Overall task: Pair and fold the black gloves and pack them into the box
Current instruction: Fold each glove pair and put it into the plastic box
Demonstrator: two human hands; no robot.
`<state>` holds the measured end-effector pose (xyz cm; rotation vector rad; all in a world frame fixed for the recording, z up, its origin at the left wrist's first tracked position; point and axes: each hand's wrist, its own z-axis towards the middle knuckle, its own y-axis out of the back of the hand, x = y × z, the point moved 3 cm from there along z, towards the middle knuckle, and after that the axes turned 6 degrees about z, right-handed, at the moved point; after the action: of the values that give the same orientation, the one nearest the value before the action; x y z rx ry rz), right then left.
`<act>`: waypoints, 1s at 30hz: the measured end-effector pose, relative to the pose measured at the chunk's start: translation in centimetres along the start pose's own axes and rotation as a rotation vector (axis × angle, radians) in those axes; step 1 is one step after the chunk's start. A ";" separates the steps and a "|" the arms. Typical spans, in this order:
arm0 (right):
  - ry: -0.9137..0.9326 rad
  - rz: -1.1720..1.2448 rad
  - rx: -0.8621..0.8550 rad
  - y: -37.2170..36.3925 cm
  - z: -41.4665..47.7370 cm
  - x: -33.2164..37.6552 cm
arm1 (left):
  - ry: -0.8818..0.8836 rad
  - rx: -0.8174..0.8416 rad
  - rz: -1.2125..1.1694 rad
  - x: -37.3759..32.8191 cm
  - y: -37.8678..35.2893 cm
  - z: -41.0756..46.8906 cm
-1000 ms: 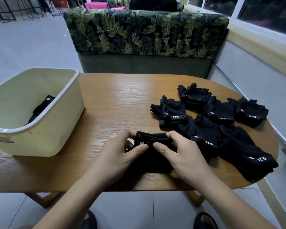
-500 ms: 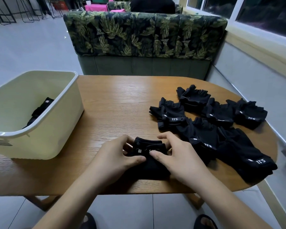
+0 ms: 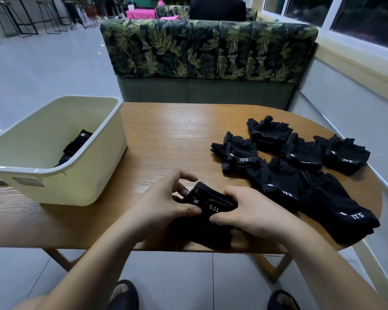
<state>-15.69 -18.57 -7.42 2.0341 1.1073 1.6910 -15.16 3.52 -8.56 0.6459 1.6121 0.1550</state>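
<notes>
The folded gloves (image 3: 207,205) sit on the tabletop (image 3: 166,139) right between the two hands, near its front edge. They are black cloth, so they look soft, light and floppy, and they will likely spring open if let go. The thick band with the white "5.11" on top seems the firmest part, so that is a good place to hold. The left hand (image 3: 164,204) pinches that band with thumb and pointer, and its other fingers (image 3: 184,176) are spread out and lifted. The right hand (image 3: 251,213) presses down on the other side, fingers close together and thumb tucked against the cloth. A squeeze from both sides should keep the bundle shut. Off past the right fingers lies a heap of loose gloves (image 3: 296,173), still flat. Off past the left fingers stands the box (image 3: 81,175), well apart, with some packed gloves (image 3: 76,145) down inside.
</notes>
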 end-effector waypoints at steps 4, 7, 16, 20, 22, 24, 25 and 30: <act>0.047 -0.003 -0.006 -0.2 -0.4 0.7 | -0.011 0.004 0.035 0.2 0.5 -0.2; 0.085 -0.034 -0.024 -0.6 -0.7 1.1 | -0.015 0.042 0.289 0.2 0.7 -0.3; 0.071 -0.024 -0.003 -0.9 -0.5 1.6 | 0.042 0.090 0.359 0.1 0.7 -0.5; 0.097 0.000 -0.005 -0.5 -0.3 2.1 | 0.059 0.111 0.323 -0.5 1.2 -0.5; 0.110 0.012 -0.020 0.0 -0.3 2.7 | 0.069 0.122 0.261 -1.0 1.6 -0.5; 0.128 0.022 -0.041 0.6 -0.2 3.4 | 0.073 0.123 0.184 -1.7 2.3 -0.4; 0.141 0.023 -0.048 0.8 -0.1 3.9 | 0.069 0.115 0.165 -2.1 2.7 -0.4; 0.210 0.052 -0.076 2.5 0.3 6.4 | 0.012 0.052 0.180 -4.8 5.4 -0.4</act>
<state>-14.33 -15.73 -1.30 1.8897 1.0421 1.9779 -13.79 5.78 -1.76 0.8318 1.5730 0.2508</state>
